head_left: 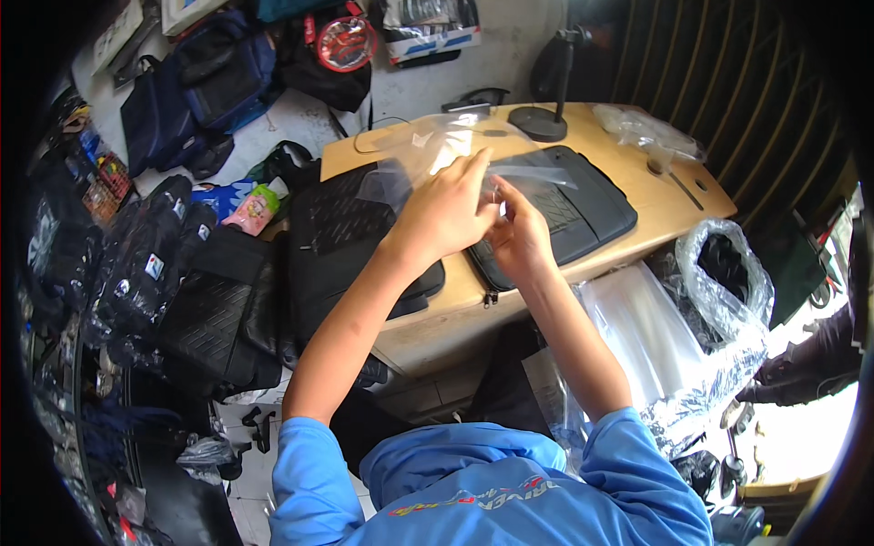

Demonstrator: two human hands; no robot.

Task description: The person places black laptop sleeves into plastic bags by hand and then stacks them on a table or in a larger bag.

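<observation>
Clear plastic [421, 150] spreads out from the two hands, most of it toward 11 o'clock, with 12 straight ahead of the person. A thin strip of it also sticks out toward 2 o'clock. The left hand [446, 209] is at the near edge of the plastic, with its fingers pointing to 1 o'clock. Those fingers are close together, but I cannot tell if they pinch anything. The right hand [521, 235] is just beside it, at 4 o'clock. Its fingers are bent in a narrow pinch, with a shiny bit of the plastic between them.

A flat black bag [596, 205] lies on the wooden table [696, 187], at 3 o'clock from the hands. More black bags [360, 214] lie at 9 o'clock. A lamp stand [539, 124] is at 1 o'clock, and a crumpled plastic bundle [642, 127] is at 2 o'clock. Shiny clear sheets [642, 328] lie at 4 o'clock, lower down by the right arm.
</observation>
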